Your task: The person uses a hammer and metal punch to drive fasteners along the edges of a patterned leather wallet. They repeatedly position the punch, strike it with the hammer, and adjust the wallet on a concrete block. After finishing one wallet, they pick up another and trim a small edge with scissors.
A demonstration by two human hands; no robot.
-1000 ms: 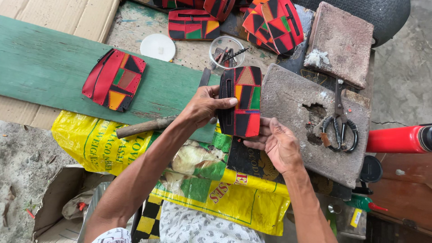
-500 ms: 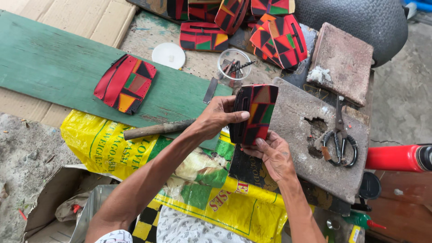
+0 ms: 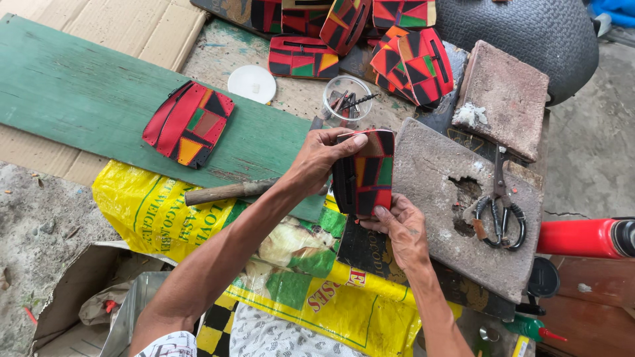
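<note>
- Both hands hold one patchwork wallet [image 3: 368, 173], a folded piece in red, black, green and yellow panels, up over the near edge of the green plank [image 3: 79, 99].
- The left hand [image 3: 322, 156] grips the wallet's far end from the left, thumb pressed along its top edge and fingers curled behind it.
- The right hand [image 3: 402, 225] pinches the wallet's near end from below, thumb tip on the red front panel, the other fingers tucked underneath.
- Just right of the wallet lies a rough grey stone slab [image 3: 463, 211] with a chipped pit in it; a pair of scissors [image 3: 501, 215] with dark handles rests on its right side.
- A second, reddish slab [image 3: 504, 99] lies beyond it, on the far right.
- On the plank to the left sits another patchwork wallet [image 3: 190, 123], lying flat and well apart from the hands.
- A wooden tool handle [image 3: 228, 192] lies across the plank's near edge, under the left forearm.
- Far of the hands stand a clear plastic cup [image 3: 347, 100] holding small dark bits and, to its left, a white round lid [image 3: 251, 84].
- More finished wallets [image 3: 410, 63] are heaped at the far edge.
- A yellow printed sack [image 3: 142, 211] spreads under both arms, near the person.
- A red cylinder [image 3: 582, 238] lies at the right edge.
</note>
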